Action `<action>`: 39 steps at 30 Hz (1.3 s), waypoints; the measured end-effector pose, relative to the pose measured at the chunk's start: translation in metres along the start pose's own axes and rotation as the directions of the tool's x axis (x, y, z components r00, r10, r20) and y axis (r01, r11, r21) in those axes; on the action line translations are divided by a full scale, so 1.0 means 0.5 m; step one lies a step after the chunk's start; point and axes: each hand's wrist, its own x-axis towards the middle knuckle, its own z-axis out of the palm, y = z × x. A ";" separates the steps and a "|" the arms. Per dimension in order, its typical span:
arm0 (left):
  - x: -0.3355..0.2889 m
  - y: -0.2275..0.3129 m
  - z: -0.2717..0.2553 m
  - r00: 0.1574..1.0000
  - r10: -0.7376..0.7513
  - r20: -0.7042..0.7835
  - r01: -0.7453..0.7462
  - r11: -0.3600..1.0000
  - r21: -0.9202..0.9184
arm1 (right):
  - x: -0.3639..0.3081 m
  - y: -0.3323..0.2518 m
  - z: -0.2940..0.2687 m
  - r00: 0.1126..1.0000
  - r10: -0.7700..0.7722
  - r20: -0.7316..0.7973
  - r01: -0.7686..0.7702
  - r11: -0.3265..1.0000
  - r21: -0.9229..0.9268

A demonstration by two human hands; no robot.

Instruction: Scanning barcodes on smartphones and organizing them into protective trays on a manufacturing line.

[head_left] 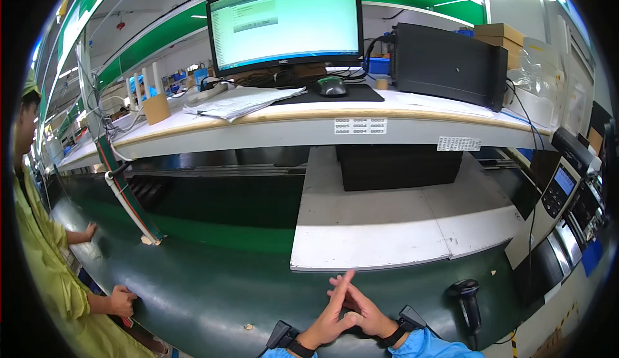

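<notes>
My left hand (331, 321) and my right hand (373, 316) meet over the front of the dark green bench, close to the edge of a pale low platform (367, 245). Their fingers cross each other, stretched out and pointing away from me, with the thumbs near one another. Nothing shows in either hand, though the space between the palms is partly hidden. Each wrist wears a black strap with a small dark box. To the right of my right hand, a black handheld barcode scanner (469, 303) lies on the bench.
A black slab-like stack (400, 168) sits on the platform under a shelf. The shelf bears a monitor (287, 29), a mouse (332, 86), papers (242, 101) and a black computer case (448, 64). At right stands a label printer-like device (560, 187); at left, a person in yellow (51, 255).
</notes>
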 end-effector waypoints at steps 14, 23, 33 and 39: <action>0.006 0.007 0.003 0.995 -0.067 -0.080 0.082 0.973 0.215 | 0.006 0.004 0.006 0.996 0.084 -0.039 -0.088 0.990 -0.114; 0.006 0.007 0.004 0.989 -0.124 -0.081 0.136 0.977 0.166 | 0.009 0.001 0.011 0.992 -0.015 -0.126 -0.019 0.964 -0.266; 0.008 0.014 0.002 0.993 -0.087 -0.084 0.102 0.977 0.189 | 0.009 0.020 0.007 0.997 -0.005 -0.081 -0.016 0.968 -0.252; 0.006 0.020 0.000 0.992 -0.109 -0.062 0.118 0.977 0.180 | 0.010 0.018 -0.007 0.976 0.215 -0.042 -0.215 0.977 -0.007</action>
